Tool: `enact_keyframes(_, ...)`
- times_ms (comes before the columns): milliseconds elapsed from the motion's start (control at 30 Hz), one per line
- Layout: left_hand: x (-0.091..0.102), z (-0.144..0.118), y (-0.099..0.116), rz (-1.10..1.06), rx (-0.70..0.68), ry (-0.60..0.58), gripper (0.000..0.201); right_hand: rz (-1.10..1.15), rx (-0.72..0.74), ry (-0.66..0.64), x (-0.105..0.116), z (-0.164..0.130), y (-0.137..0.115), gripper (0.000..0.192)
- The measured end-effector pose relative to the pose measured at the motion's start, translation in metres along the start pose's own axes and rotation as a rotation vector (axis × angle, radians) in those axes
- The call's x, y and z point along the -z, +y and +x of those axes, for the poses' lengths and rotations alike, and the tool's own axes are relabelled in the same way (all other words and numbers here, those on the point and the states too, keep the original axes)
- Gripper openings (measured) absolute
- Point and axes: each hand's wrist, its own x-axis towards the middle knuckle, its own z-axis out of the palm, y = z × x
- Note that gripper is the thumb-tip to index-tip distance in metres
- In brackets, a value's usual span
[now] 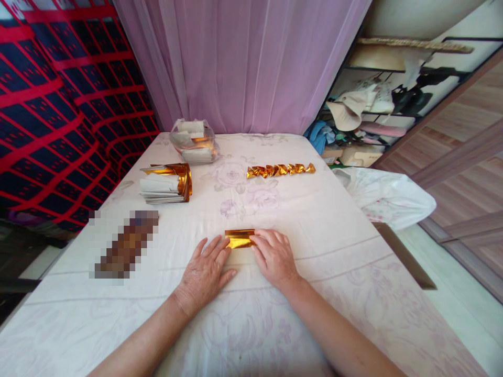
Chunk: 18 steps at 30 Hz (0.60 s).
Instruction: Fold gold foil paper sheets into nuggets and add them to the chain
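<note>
A narrow, folded piece of gold foil paper [240,239] lies crosswise on the tablecloth between my two hands. My left hand [206,269] rests flat beside it, fingers stretched and slightly apart, the fingertips touching its left end. At the right end, my right hand [276,256] has its fingers together over the paper with the thumb bent in below, holding that end. Beyond them is a row of folded gold foil pieces [281,170]. To the left stands a fanned stack of gold-and-white paper sheets [163,187].
Behind the stack sits a clear plastic bag [194,144] of more paper. A pixelated patch [126,248] hides something on the table's left. A white plastic bag [393,196] hangs by the right edge. Shelves [377,99] with a cap stand beyond; a mauve curtain [239,63] closes the far side.
</note>
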Motion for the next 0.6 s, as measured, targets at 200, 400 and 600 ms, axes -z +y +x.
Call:
enact_keyframes(200, -0.002, -0.002, 0.0, 0.004, 0.01, 0.009, 0.049, 0.044, 0.159, -0.342, -0.002, -0.006, -0.023, 0.046)
enact_keyframes(400, -0.002, -0.004, -0.001, -0.022, 0.058, -0.023, 0.043, 0.056, 0.074, -0.487, 0.004, -0.009, -0.015, 0.051)
enact_keyframes(600, -0.003, -0.004, -0.003, -0.022, 0.059, -0.034, 0.042, 0.02, 0.006, -0.453, 0.012, -0.02, -0.003, 0.049)
